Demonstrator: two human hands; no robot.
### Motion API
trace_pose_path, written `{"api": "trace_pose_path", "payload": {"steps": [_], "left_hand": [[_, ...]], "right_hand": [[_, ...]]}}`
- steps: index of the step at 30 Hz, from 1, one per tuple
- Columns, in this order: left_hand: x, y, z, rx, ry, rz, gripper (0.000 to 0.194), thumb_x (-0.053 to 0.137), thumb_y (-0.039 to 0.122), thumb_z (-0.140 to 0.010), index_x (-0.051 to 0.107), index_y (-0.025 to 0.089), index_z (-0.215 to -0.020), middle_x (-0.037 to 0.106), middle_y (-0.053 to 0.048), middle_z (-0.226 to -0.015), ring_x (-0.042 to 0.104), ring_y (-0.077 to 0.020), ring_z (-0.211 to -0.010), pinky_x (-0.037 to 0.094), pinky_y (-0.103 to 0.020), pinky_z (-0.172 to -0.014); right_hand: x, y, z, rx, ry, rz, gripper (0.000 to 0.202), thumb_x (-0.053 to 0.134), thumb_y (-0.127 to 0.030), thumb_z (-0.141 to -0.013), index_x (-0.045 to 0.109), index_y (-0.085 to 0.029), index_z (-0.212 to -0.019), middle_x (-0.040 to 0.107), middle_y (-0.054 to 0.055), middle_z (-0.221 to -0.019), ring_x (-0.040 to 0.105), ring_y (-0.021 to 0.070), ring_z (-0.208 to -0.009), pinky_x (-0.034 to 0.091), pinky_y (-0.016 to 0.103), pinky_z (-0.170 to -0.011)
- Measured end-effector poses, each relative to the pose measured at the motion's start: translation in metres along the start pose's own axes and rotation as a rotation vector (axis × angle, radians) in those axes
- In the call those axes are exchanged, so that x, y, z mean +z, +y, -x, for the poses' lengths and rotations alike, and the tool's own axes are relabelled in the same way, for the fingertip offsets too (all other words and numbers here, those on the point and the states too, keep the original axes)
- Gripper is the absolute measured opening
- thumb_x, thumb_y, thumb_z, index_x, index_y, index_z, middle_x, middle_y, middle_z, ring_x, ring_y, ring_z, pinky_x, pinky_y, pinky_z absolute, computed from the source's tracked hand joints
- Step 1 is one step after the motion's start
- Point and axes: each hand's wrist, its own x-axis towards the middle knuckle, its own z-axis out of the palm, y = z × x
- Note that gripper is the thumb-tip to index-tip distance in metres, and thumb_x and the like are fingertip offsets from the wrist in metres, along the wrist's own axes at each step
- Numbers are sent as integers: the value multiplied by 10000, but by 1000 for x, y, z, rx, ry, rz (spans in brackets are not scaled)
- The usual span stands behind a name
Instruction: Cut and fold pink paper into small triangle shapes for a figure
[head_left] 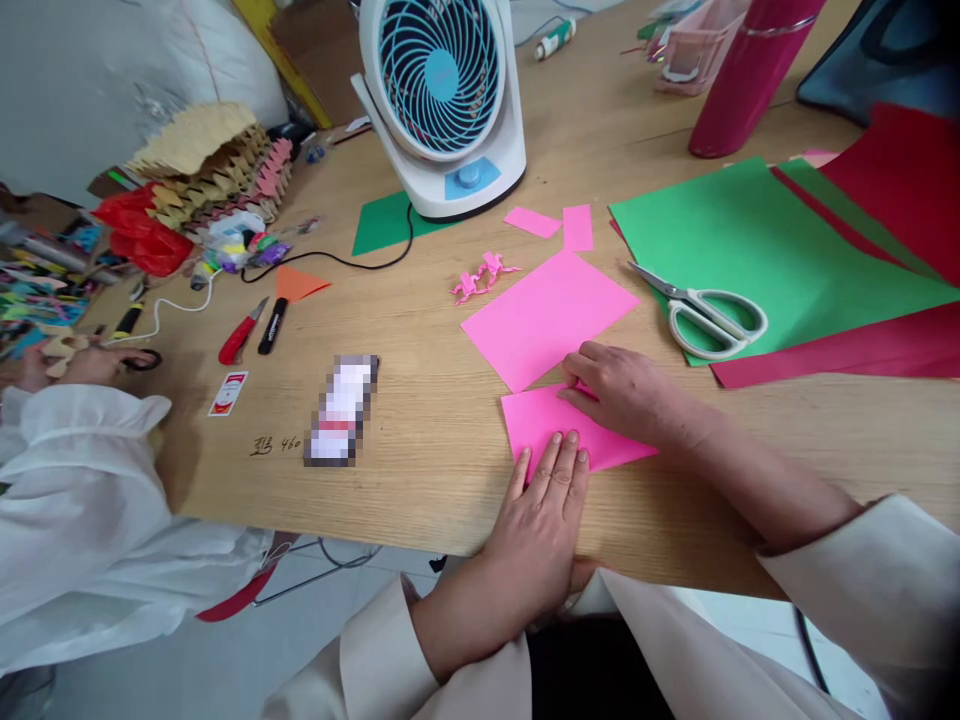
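A folded-looking sheet of bright pink paper (551, 418) lies on the table in front of me. My left hand (544, 510) rests on its lower edge, fingers stretched out flat. At the paper's upper edge is my right hand (611, 390), its fingers curled and closed on the paper; the fingertips are partly hidden. Just beyond lies a second, larger pink sheet (551, 315), close to the first. Two small pink paper cut-outs (484, 277) sit at its upper left. Behind it are two small pink paper pieces (577, 228).
White-handled scissors (716, 318) lie on green paper (697, 230) at right. A fan (442, 100) stands at the back. Left of me are a phone (343, 410), a red cutter (244, 335) and a black cutter (273, 326). A co-worker's hands (94, 360) hold scissors at far left.
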Motion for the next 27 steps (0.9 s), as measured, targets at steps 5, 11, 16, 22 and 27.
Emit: {"api": "trace_pose_path", "payload": {"steps": [5,11,16,22,27], "left_hand": [[-2,-8,12,20,-74,36,949,491,574,-892,82,21,-1545,55,-191,-1631,3,-302,-1525,119,-526,-1212],[-5,-22,35,30,-102,23,1018,396,756,-842,165,46,-1533,178,-216,-1610,131,-331,-1512,180,-590,-1177],[-17,-32,53,37,-6,35,850,391,674,-905,321,47,-1474,363,-221,-1546,307,-334,-1456,221,-607,-1156],[-48,-28,29,-112,218,167,323,393,346,-1001,643,144,-980,684,-128,-1174,610,-240,-1154,320,-512,-1133],[-31,-17,-13,-51,144,191,615,420,428,-980,328,63,-1467,375,-212,-1540,299,-296,-1463,321,-477,-1159]], "right_hand": [[-1,0,0,3,-8,4,145,541,-265,-930,617,-141,-928,645,106,-920,599,217,-806,354,295,-688],[-1,1,0,-1,-15,-1,147,542,-272,-933,616,-145,-931,651,110,-936,606,218,-828,363,289,-706],[-1,1,0,-6,-8,1,144,535,-261,-934,618,-143,-936,652,112,-938,604,217,-822,357,291,-700],[0,1,1,-5,8,9,142,551,-263,-928,619,-139,-941,649,108,-936,609,217,-805,358,291,-687],[3,2,1,-14,20,14,146,547,-272,-930,615,-143,-940,647,102,-925,616,218,-814,362,291,-691]]}}
